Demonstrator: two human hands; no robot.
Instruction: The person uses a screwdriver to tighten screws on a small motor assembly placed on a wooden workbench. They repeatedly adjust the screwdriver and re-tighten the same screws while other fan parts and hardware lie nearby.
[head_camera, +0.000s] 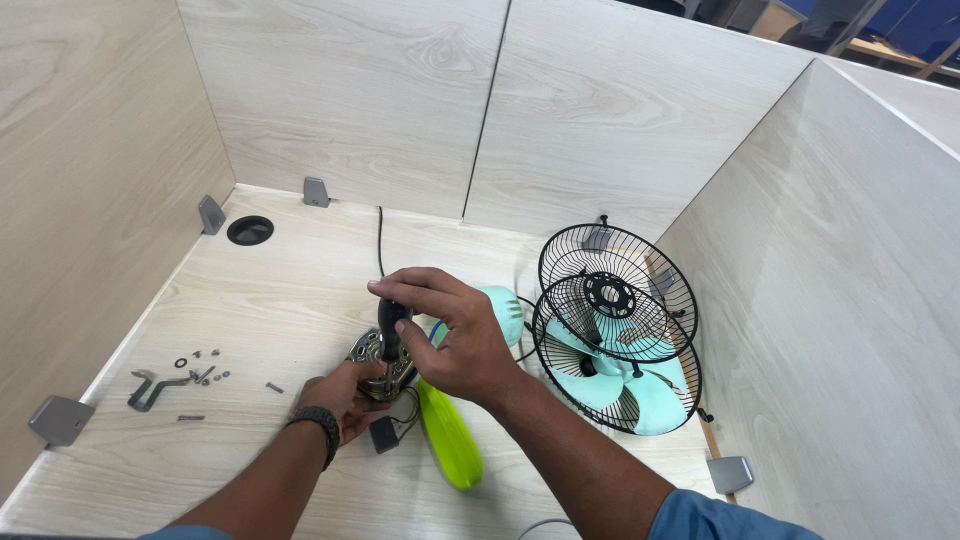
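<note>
My right hand (455, 335) grips the black handle of a screwdriver (390, 320), held upright with its tip down on a metal fan motor (372, 362). My left hand (340, 395), with a dark band on the wrist, steadies the motor from below. A mint green motor housing (505, 310) lies just behind my right hand. A lime green part (450, 440) lies on the desk under my right forearm. Thin wires and a small black block (383, 434) trail from the motor.
Two black wire fan guards (615, 300) and a mint fan blade (640, 385) lean at the right wall. Loose screws, washers and a metal bracket (185, 378) lie at the left. A black cable (380, 240) runs back; a round cable hole (250, 230) sits far left.
</note>
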